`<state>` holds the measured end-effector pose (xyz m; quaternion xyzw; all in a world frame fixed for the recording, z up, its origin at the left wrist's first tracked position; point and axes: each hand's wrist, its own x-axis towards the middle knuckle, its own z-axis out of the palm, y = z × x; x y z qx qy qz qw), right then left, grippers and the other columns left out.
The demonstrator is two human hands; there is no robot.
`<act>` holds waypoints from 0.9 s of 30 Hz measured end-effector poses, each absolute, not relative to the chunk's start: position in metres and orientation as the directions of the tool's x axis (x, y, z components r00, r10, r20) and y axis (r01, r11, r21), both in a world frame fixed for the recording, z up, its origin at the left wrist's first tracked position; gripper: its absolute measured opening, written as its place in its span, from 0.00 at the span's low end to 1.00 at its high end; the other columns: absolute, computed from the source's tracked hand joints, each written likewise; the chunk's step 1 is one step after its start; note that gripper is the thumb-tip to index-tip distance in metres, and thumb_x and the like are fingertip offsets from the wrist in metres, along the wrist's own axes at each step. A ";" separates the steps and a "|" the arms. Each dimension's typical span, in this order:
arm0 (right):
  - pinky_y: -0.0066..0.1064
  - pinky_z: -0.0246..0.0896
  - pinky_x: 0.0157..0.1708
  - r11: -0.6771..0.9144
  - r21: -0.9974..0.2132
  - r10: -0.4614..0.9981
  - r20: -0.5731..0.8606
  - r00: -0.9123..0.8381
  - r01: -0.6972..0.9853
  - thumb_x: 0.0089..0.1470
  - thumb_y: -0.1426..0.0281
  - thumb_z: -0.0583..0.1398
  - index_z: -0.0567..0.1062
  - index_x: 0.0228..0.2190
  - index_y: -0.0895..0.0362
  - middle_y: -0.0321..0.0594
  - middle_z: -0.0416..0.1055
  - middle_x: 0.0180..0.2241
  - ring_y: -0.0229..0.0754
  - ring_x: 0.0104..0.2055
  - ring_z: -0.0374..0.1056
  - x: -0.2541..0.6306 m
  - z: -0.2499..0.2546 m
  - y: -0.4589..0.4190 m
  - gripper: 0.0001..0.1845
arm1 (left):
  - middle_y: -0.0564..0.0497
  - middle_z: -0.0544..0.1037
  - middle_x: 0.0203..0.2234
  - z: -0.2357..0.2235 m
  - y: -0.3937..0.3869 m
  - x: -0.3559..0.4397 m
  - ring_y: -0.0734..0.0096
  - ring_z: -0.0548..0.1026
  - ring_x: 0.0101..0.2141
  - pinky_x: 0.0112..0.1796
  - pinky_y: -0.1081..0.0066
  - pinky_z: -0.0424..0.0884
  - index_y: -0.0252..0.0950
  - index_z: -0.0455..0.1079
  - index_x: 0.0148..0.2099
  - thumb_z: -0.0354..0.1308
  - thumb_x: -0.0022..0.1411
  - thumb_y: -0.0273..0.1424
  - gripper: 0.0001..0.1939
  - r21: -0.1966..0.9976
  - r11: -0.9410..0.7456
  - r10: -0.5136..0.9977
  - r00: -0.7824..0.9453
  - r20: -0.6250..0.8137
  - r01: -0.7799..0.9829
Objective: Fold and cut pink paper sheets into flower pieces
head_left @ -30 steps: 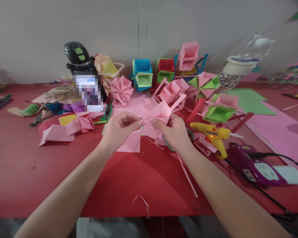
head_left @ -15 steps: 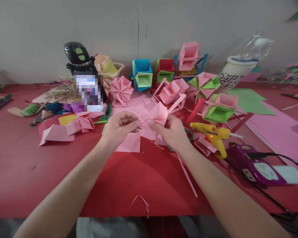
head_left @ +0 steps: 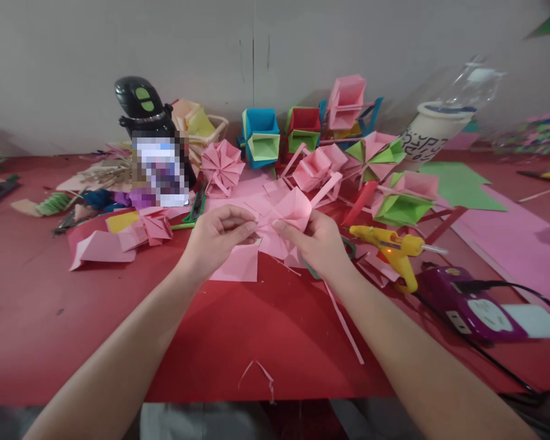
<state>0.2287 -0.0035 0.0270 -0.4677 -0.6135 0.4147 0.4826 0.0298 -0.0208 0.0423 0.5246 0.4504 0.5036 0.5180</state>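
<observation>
Above the red table, a folded piece of pink paper (head_left: 296,208) is held up between my two hands. My right hand (head_left: 318,239) grips it, thumb pressed on the front and the fingers mostly hidden behind. My left hand (head_left: 223,235) is closed in a pinch at the paper's left edge, where its fingertips blend with more pink behind. Flat pink paper (head_left: 236,264) lies beneath the hands. Green-handled scissors (head_left: 348,247) are partly covered by my right hand.
A yellow glue gun (head_left: 396,244) with a lit orange light lies right, beside a purple power box (head_left: 472,305) with cables. Folded paper boxes (head_left: 261,137) line the back, near a white cup (head_left: 433,134). A phone (head_left: 161,171) leans on a black figure (head_left: 142,101) at left.
The view has shifted very slightly. Both hands keep almost the same pose on the folded pink paper.
</observation>
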 end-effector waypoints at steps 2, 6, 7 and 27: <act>0.36 0.70 0.35 0.221 -0.960 0.974 0.207 -0.096 0.173 0.48 0.56 0.71 0.80 0.34 0.58 0.42 0.81 0.34 0.47 0.36 0.75 0.228 0.027 -0.004 0.19 | 0.52 0.81 0.28 0.042 -0.020 0.029 0.70 0.81 0.30 0.40 0.67 0.81 0.34 0.75 0.38 0.71 0.55 0.33 0.12 0.998 -0.059 0.994 0.089 0.062 -0.039; 0.35 0.70 0.34 0.213 -0.963 0.975 0.199 -0.097 0.163 0.48 0.56 0.71 0.80 0.35 0.58 0.42 0.81 0.35 0.47 0.36 0.75 0.229 0.027 -0.003 0.19 | 0.50 0.82 0.32 0.042 -0.019 0.027 0.69 0.82 0.31 0.42 0.65 0.81 0.34 0.76 0.39 0.70 0.56 0.35 0.12 0.997 -0.040 0.995 0.089 0.046 -0.060; 0.35 0.70 0.34 0.213 -0.962 0.975 0.199 -0.097 0.168 0.48 0.56 0.71 0.80 0.35 0.58 0.42 0.81 0.35 0.47 0.36 0.75 0.229 0.027 -0.003 0.19 | 0.49 0.82 0.33 0.042 -0.019 0.027 0.69 0.82 0.31 0.42 0.65 0.81 0.34 0.76 0.40 0.69 0.56 0.35 0.12 0.997 -0.029 0.996 0.088 0.035 -0.070; 0.34 0.71 0.35 0.274 -0.948 0.960 0.258 -0.111 0.160 0.49 0.60 0.71 0.79 0.35 0.57 0.40 0.81 0.34 0.46 0.35 0.76 0.227 0.026 -0.004 0.15 | 0.49 0.83 0.32 0.040 -0.020 0.029 0.65 0.82 0.33 0.38 0.66 0.81 0.33 0.75 0.37 0.77 0.46 0.34 0.18 0.996 -0.064 0.998 0.017 0.063 0.058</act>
